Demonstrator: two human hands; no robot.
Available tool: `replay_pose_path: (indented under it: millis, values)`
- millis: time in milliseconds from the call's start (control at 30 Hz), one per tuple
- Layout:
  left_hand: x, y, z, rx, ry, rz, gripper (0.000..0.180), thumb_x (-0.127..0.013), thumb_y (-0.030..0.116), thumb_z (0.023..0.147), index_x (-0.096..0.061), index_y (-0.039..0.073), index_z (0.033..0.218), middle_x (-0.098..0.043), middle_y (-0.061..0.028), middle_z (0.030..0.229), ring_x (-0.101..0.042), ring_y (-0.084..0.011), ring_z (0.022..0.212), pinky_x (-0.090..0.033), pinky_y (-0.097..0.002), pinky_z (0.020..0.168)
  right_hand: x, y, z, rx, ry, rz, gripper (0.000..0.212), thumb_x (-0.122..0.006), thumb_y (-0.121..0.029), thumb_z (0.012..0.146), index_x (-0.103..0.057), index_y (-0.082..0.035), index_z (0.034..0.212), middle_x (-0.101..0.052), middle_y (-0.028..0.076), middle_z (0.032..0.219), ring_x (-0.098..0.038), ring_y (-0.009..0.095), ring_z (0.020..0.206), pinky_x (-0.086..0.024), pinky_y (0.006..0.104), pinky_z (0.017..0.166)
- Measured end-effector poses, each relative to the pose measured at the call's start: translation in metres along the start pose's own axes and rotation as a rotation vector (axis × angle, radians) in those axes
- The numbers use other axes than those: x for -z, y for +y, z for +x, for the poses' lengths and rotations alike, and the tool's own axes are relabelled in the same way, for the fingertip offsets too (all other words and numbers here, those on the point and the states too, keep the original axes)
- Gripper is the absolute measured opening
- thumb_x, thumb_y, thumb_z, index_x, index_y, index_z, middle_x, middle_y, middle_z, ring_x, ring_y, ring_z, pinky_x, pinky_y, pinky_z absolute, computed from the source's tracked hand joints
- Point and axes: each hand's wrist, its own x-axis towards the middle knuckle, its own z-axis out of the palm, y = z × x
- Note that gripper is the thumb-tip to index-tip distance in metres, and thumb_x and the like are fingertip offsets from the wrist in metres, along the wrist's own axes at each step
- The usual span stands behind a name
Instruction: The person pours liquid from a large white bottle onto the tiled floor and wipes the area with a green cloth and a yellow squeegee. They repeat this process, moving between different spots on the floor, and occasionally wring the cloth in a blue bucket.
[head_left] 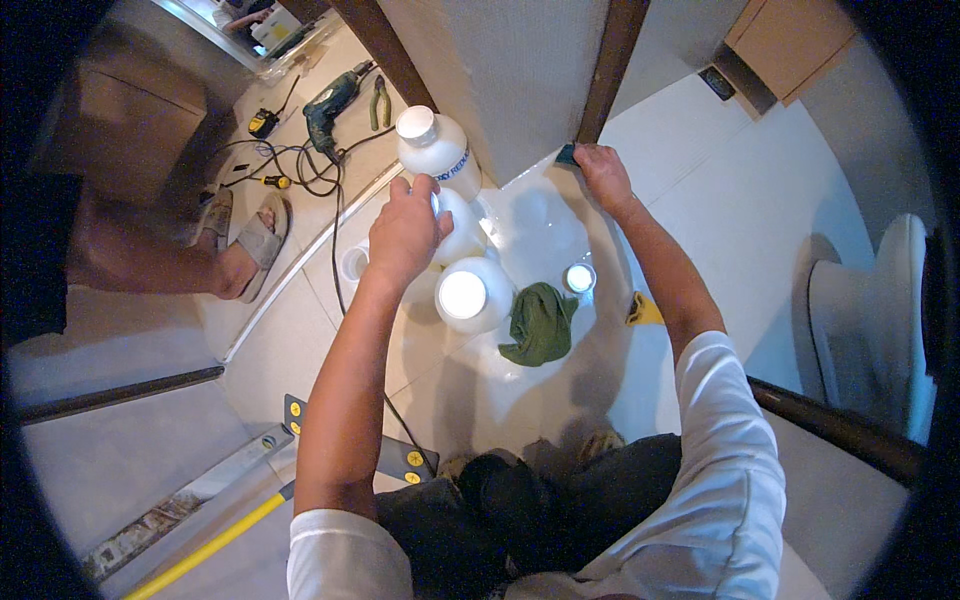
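My left hand (405,235) is closed round the top of a white plastic bottle (462,232), which stands on the floor. Behind it is another white bottle (440,150) with blue lettering, and nearer to me a third white bottle (480,310) with a white cap. Stretched out to the far right, my right hand (606,180) grips a dark green scouring pad (567,154) at the foot of the wall, beside the brown door frame. Between my arms lie a crumpled green cloth (540,325) and a small container (579,278) with a bright white top.
Beyond the threshold at left are a power drill (332,108), pliers (380,103), a tape measure (263,123) and a black cable (338,220). Another person's sandalled foot (262,250) rests there. A toilet (880,320) stands right; a yellow cloth (645,309) lies by my right arm.
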Motion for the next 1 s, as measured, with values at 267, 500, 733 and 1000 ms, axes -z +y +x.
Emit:
replay_pose_path:
  millis: [267,500,733,1000]
  values:
    - [0.001,0.013,0.003,0.033,0.001,-0.006,0.038,-0.064,0.022,0.075,-0.047,0.010,0.107,-0.048,-0.0168,0.100,-0.057,-0.0348,0.087,-0.046,-0.0430,0.074,-0.043,0.003,-0.002,-0.161,-0.187,-0.084,0.023,-0.051,-0.006,0.072,-0.056,-0.005,0.095,-0.061,0.014,0.098,-0.057,0.029,0.091,-0.043,0.0375,0.080]
    - [0.002,0.000,-0.005,0.048,0.015,-0.002,0.038,-0.064,0.021,0.075,-0.047,0.009,0.107,-0.047,-0.0169,0.100,-0.057,-0.0351,0.087,-0.046,-0.0435,0.074,-0.019,-0.022,-0.001,-0.122,-0.467,0.270,0.032,-0.055,-0.001,0.067,-0.062,-0.006,0.098,-0.063,0.014,0.092,-0.059,0.031,0.084,-0.046,0.0396,0.078]
    - [-0.008,0.015,0.006,-0.023,0.050,-0.076,0.037,-0.064,0.021,0.075,-0.048,0.009,0.106,-0.048,-0.0171,0.099,-0.057,-0.0355,0.084,-0.046,-0.0437,0.073,-0.035,0.029,-0.015,-0.162,-0.253,-0.021,0.027,-0.057,-0.012,0.075,-0.059,-0.002,0.100,-0.061,0.017,0.097,-0.058,0.033,0.090,-0.046,0.0400,0.080]
    - [-0.002,0.003,-0.001,-0.007,0.049,-0.041,0.037,-0.064,0.021,0.075,-0.047,0.009,0.106,-0.047,-0.0170,0.099,-0.056,-0.0355,0.086,-0.046,-0.0431,0.074,-0.004,-0.072,0.007,0.132,-0.584,0.207,0.031,-0.050,-0.011,0.078,-0.059,-0.011,0.107,-0.057,0.010,0.114,-0.050,0.023,0.111,-0.033,0.0362,0.100]
